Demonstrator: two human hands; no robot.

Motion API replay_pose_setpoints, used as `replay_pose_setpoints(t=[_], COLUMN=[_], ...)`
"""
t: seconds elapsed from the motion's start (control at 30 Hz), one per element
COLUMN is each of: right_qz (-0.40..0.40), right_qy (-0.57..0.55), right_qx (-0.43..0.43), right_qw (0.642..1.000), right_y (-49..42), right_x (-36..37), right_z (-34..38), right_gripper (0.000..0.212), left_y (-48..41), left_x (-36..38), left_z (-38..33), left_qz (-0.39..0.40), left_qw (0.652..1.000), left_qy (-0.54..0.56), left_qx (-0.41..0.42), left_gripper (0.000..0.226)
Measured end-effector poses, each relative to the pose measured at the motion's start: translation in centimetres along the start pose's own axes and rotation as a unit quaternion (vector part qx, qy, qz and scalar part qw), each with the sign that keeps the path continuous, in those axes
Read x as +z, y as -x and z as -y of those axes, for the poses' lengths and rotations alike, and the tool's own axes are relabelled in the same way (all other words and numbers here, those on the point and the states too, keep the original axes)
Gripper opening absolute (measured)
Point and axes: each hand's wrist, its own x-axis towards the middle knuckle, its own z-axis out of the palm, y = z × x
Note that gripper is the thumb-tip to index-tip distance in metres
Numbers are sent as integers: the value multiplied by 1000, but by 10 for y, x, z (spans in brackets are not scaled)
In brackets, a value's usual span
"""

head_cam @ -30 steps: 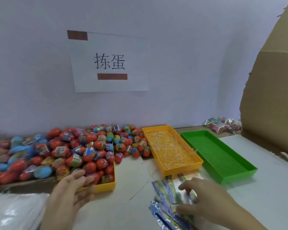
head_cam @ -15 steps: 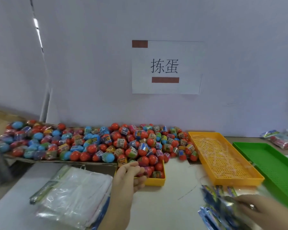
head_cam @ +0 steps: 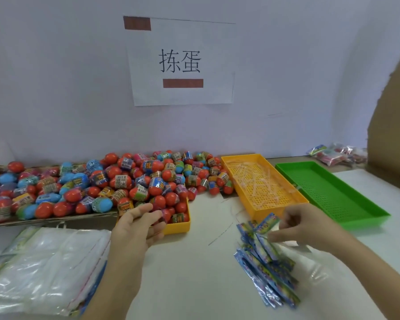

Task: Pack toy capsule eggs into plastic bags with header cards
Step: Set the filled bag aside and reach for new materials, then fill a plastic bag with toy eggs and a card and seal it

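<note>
Step in hand: pick-up stage. By my read, nothing is bagged yet this cycle.

Left hand (head_cam: 136, 227), lower centre, reaches up-frame into the capsule eggs (head_cam: 129, 181). Its fingertips are at the near edge of the heap, where it fills the small yellow tray (head_cam: 179, 228). The fingers are loosely bent against an egg; can't tell whether it's gripped or only touched.

Right hand (head_cam: 310, 229), lower right, pinches the top bag (head_cam: 267, 224) by its printed header. One end is raised off the fanned bag stack (head_cam: 268, 273) on the tabletop (head_cam: 194, 278).

Next, my guess: peel that one bag free, open its mouth, then feed in eggs with the left hand. The film looks slick, so two bags could lift together. The eggs are round and piled, so neighbours may roll off the tray lip when one is pulled.

Also there:
- Orange tray (head_cam: 263, 181) with clear strips in it, right of centre.
- Green tray (head_cam: 333, 192) beside it.
- Pile of clear plastic (head_cam: 44, 262), lower left.
- Small packs (head_cam: 333, 153), upper right, near the cardboard (head_cam: 393, 112). They may be finished ones, but they're too blurry to confirm.

Hard to read:
- The bag body under the right hand is transparent, so I can't tell whether its mouth is open.
- The right palm is hidden; the back of the hand faces the camera.
- The egg heap is cut off at the left frame edge.
- Egg label print is too small to read.
</note>
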Motion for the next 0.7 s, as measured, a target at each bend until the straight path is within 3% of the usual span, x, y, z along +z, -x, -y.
replay_pose_setpoints(t=[0.23,0.33,0.47,0.53,0.6,0.63,0.7], right_qz=[-11,-24,26,76,113,124,122], right_qy=[-100,-293,-451,-480,-486,-487,-485], right_qx=[3,-21,-64,-71,-74,-76,-82], right_qw=[995,955,890,871,863,861,862], right_y=[5,9,5,-4,-14,-19,-27], right_x=[-10,-13,7,26,48,59,78], right_z=[1,22,60,76,88,93,100], right_gripper=[24,30,29,34,35,33,35], left_y=[1,-2,2,6,8,8,11], left_x=[1,2,11,19,21,18,9], left_z=[2,7,11,12,16,18,17], left_qz=[23,41,150,207,248,261,287], left_qw=[1000,999,989,978,967,963,957], left_qy=[14,-2,3,3,9,28,35], left_qx=[3,11,3,-37,-63,-62,-34], left_gripper=[17,23,54,65,92,91,64])
